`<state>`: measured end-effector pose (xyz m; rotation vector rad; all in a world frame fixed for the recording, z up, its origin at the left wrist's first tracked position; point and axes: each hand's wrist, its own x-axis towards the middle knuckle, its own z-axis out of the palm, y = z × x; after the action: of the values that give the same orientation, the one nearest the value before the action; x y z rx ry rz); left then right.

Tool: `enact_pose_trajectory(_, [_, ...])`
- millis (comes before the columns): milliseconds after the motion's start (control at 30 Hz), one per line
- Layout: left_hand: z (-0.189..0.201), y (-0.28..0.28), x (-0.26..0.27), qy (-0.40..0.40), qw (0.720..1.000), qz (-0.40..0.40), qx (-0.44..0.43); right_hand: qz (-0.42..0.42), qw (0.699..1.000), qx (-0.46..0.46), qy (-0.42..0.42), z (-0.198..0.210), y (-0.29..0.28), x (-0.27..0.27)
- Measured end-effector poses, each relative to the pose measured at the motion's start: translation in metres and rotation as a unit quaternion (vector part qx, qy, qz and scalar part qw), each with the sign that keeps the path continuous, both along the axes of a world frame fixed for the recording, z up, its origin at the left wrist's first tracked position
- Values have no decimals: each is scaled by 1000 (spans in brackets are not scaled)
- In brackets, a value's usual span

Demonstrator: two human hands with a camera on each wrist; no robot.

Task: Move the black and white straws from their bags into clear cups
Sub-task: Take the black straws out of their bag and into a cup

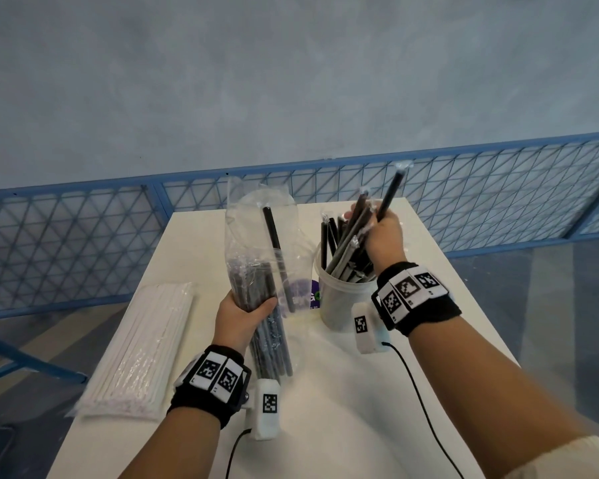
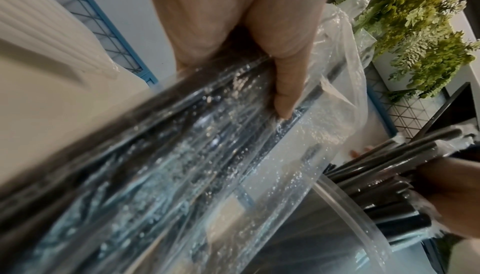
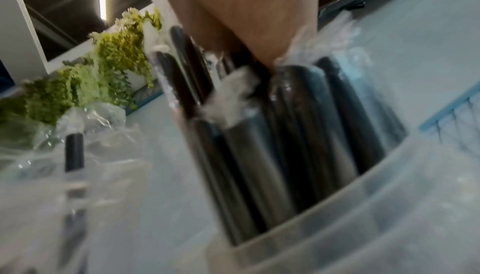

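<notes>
My left hand (image 1: 244, 314) grips a clear bag of black straws (image 1: 256, 271) upright over the white table (image 1: 325, 409); the thumb (image 2: 285, 85) presses on the plastic of this bag (image 2: 182, 165). One black straw (image 1: 274, 233) sticks up inside its open top. My right hand (image 1: 382, 233) holds a bunch of wrapped black straws (image 1: 389, 193) over the clear cup (image 1: 339, 305), which stands full of several black straws (image 3: 272, 144). The cup's rim (image 3: 363, 206) shows close up. A sealed bag of white straws (image 1: 142, 350) lies flat at the table's left edge.
A blue wire fence (image 1: 83, 236) runs behind the table, in front of a grey wall. A purple and green label (image 1: 312, 297) lies between bag and cup. Black cables (image 1: 419, 392) trail from both wrist units. Green plants (image 2: 415, 21) hang beyond the fence.
</notes>
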<state>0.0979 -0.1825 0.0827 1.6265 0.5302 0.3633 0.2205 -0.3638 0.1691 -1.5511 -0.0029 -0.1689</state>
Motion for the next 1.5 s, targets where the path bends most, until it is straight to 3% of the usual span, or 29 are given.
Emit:
enact_pose_trajectory(67, [1, 0, 0, -3, 1000, -2, -1, -9, 999, -41, 2, -1, -5, 1])
enact_pose_trajectory(133, [1, -1, 0, -4, 1000, -4, -2, -60, 992, -26, -108, 8, -10, -5])
enact_pose_trajectory(233, [1, -3, -1, -7, 1000, -6, -3, -117, 951, -33, -283, 23, -9, -22])
enact_pose_trajectory(333, [0, -4, -1, -10, 1000, -6, -3, -104, 926, -103, -348, 9, -7, -32])
enact_pose_trajectory(467, [-1, -4, -1, -14, 1000, -9, -14, -40, 906, -304, -292, -28, -6, -28])
enact_pose_trajectory(633, [-4, -4, -1, -15, 1000, -12, -17, -20, 899, -362, -245, -32, -9, -8])
enact_pose_trajectory(700, [-5, -4, -2, -14, 1000, -12, -19, -2, 917, -333, -219, -23, -11, -8])
enact_pose_trajectory(767, [-4, -4, -2, -12, 1000, -10, -19, -14, 947, -222, -232, -9, -11, -19])
enact_pose_trajectory(800, [-4, -4, -1, -13, 1000, -10, -18, -39, 939, -195, -282, -4, -10, -27])
enact_pose_trajectory(867, [-4, -3, 0, -15, 1000, -9, -18, -63, 890, -258, -372, -6, -8, -36])
enact_pose_trajectory(967, [-7, -3, 0, -18, 1000, -9, -16, -66, 840, -396, -364, -30, -3, -37])
enact_pose_trajectory(1033, [-8, -3, 0, -17, 1000, -11, -14, -75, 845, -412, -332, -44, -1, -32])
enact_pose_trajectory(1200, [-13, 1, -3, -11, 1000, -8, -14, -31, 909, -314, -274, -26, -4, -19])
enact_pose_trajectory(1267, [-11, 3, -4, -16, 1000, -6, -21, -16, 904, -338, -263, -22, -2, -18])
enact_pose_trajectory(1367, [-11, 3, -5, -18, 999, -14, -27, -30, 845, -483, -229, -28, 1, -21])
enact_pose_trajectory(1433, [-10, 4, -7, -24, 999, -18, -37, -86, 851, -439, -276, -23, 0, -31])
enact_pose_trajectory(1500, [-10, 6, -8, -31, 998, -30, -51, -73, 867, -327, -368, -14, 5, -47])
